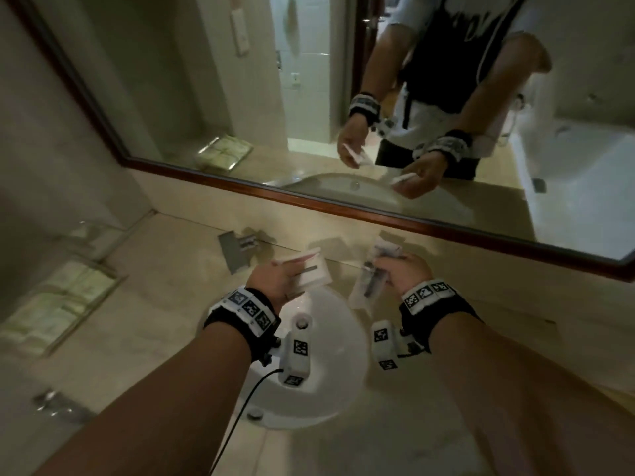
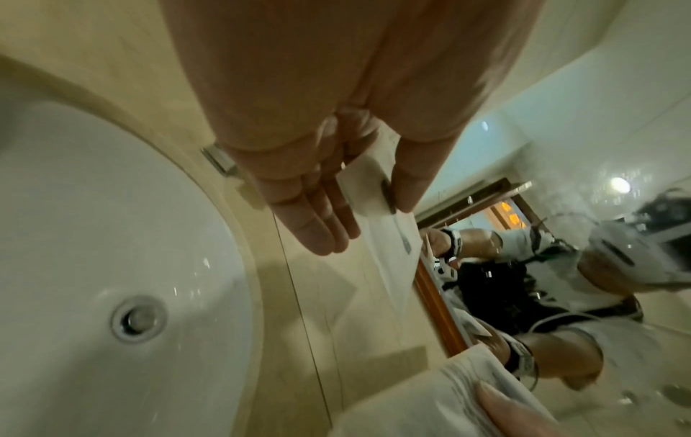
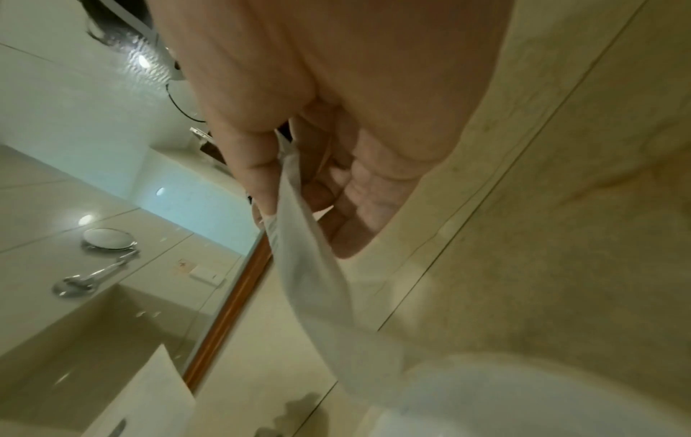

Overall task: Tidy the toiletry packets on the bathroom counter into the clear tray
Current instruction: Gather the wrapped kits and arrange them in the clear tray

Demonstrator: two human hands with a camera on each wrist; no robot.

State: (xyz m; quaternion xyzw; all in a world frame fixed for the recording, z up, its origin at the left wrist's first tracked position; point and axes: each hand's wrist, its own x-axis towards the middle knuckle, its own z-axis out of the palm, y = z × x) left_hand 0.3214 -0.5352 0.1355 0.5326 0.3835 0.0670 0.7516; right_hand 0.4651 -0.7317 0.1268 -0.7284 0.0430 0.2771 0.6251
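My left hand [image 1: 292, 273] hovers over the back rim of the sink, thumb and fingers pinching flat white packets [image 1: 311, 269]. In the left wrist view the thumb presses a white packet [image 2: 368, 189] against nearly straight fingers [image 2: 321, 233]. To its right, my right hand [image 1: 388, 266] grips a bunch of clear toiletry packets [image 1: 369, 283] that hang down over the counter. Seen from the right wrist, a translucent packet [image 3: 310, 266] dangles from between thumb and fingers. The clear tray [image 1: 94, 305] lies far left on the counter, filled with pale packets.
A white round sink [image 1: 330, 379] sits under my wrists, with a square metal faucet [image 1: 237, 250] behind it. The wood-framed mirror [image 1: 309, 197] runs along the back. A second clear holder [image 1: 92, 231] stands in the left corner. A metal fitting [image 1: 51, 403] is low at left.
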